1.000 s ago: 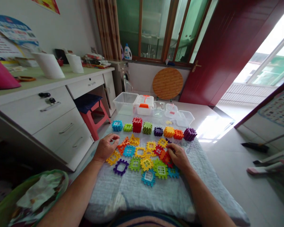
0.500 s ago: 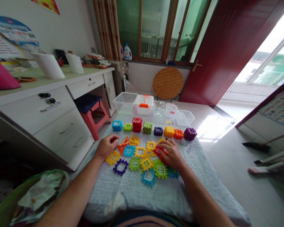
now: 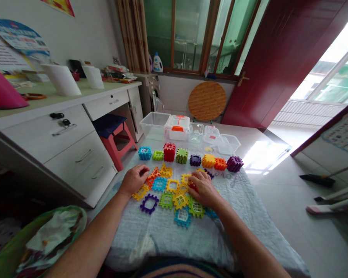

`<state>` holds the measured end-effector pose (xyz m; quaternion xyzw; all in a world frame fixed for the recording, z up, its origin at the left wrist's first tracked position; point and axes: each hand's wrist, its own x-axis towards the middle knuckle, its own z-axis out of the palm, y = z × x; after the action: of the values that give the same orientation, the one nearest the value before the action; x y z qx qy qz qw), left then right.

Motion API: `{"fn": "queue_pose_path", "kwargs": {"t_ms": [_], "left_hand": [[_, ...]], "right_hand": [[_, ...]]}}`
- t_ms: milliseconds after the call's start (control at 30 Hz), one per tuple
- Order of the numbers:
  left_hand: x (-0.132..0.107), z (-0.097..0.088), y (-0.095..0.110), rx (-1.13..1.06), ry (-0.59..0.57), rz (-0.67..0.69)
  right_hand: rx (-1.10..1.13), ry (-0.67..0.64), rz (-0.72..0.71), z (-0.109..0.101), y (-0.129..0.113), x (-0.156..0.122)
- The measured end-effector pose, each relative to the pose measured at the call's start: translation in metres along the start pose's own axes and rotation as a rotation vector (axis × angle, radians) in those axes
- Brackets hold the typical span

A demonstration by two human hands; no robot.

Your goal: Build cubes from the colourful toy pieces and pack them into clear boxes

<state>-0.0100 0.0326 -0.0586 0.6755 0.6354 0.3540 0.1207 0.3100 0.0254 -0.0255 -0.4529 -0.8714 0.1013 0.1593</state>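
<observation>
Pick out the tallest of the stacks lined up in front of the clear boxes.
The red stack, third from the left, between two green stacks; it stands higher than every other.

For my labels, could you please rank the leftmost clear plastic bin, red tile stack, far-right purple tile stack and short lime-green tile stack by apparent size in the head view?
1. Clear plastic bin
2. Red tile stack and purple tile stack: too alike to rank
3. Short lime-green tile stack
</observation>
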Motion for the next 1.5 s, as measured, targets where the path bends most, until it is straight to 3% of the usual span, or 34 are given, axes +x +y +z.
{"fn": "queue_pose_path", "kwargs": {"t_ms": [200,467,667,1000,1500], "left_hand": [[0.000,0.000,-0.001,0.012,-0.005,-0.005],[0.001,-0.002,0.003,-0.019,-0.012,-0.043],[0.001,-0.002,0.005,-0.036,-0.012,-0.059],[0.000,-0.002,0.003,-0.052,-0.007,-0.068],[0.001,-0.002,0.004,-0.064,-0.011,-0.081]], "right_hand": [[-0.021,-0.016,0.027,0.000,0.001,0.009],[-0.056,0.058,0.101,-0.001,-0.002,0.008],[0.035,0.147,0.182,-0.005,0.011,0.004],[-0.081,0.007,0.164,0.004,-0.009,0.006],[0.040,0.072,0.154,0.005,-0.002,0.005]]}}
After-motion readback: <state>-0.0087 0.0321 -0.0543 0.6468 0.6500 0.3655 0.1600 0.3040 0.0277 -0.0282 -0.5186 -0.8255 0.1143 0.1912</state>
